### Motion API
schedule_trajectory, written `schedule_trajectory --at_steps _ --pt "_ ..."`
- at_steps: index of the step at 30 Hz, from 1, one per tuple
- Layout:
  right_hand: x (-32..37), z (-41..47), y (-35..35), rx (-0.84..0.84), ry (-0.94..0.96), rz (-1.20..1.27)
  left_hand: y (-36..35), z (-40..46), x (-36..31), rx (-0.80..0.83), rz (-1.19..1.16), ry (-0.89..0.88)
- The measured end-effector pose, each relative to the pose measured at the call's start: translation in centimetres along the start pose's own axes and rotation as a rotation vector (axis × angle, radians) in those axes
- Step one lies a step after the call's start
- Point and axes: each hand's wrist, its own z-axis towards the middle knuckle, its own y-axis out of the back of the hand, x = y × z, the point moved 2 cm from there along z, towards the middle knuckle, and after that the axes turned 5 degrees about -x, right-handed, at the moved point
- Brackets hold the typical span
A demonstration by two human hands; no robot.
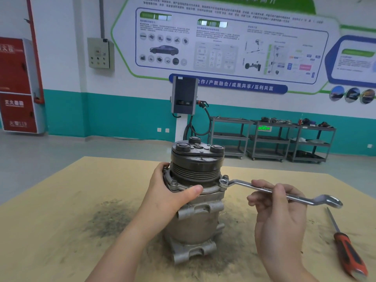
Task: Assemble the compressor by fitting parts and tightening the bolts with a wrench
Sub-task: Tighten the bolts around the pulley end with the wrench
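A grey metal compressor stands upright in the middle of the table, with a black pulley and clutch plate on top. My left hand grips its upper flange from the left, thumb across the front. A silver ring wrench reaches to the right from a bolt on the flange's right side, its ring end set on that bolt. My right hand holds the wrench shaft between thumb and curled fingers. Other bolts sit around the flange.
An orange-handled screwdriver lies on the table at the right. Dark metal dust spreads over the tan tabletop around the compressor. Beyond the table stand a charging post and grey shelf carts along the wall.
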Motion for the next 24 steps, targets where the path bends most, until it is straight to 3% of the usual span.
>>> schedule_trajectory --at_steps 3,6,11,16,20,24 --pt "0.8 -0.1 -0.4 0.043 0.076 0.046 -0.1 -0.1 -0.1 -0.013 0.005 0.021" --pt "1.8 1.3 -0.3 -0.039 0.058 0.127 -0.6 -0.9 -0.5 -0.073 0.021 0.063" --pt "1.5 1.0 -0.1 0.027 -0.091 0.128 -2.7 -4.0 -1.5 -0.358 0.294 -0.018" --pt "1.1 0.2 -0.2 0.121 -0.109 0.126 -2.1 -4.6 -1.6 -0.532 0.201 -0.144" --pt "1.2 0.4 0.0 0.139 -0.082 0.1 -0.3 -2.9 -0.8 -0.441 -0.004 -0.086" --pt "1.1 1.0 0.3 0.131 -0.115 0.106 0.5 -2.1 0.2 -0.283 0.044 -0.094"
